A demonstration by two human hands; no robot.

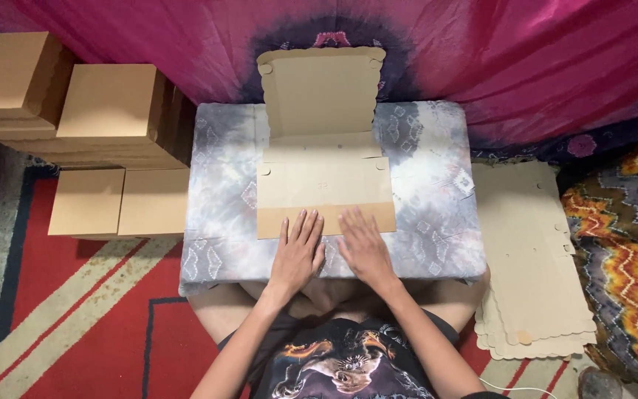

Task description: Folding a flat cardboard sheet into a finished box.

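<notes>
We rest the left hand (297, 251) and right hand (363, 247) flat, side by side, on the near folded edge of the cardboard box blank (323, 177). Fingers (306, 225) are extended and slightly spread, gripping nothing; the fingertips lie on the cardboard, which extends away from them across the cloth-covered table (437, 222). Flat blanks (529, 258) lie at right, finished boxes (116, 159) at left.

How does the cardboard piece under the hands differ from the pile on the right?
The cardboard blank on the table is single and partly folded, pressed by the left hand and right hand; the flat stack is many unfolded sheets on the floor, untouched. Both are brown, scallop-edged.
</notes>
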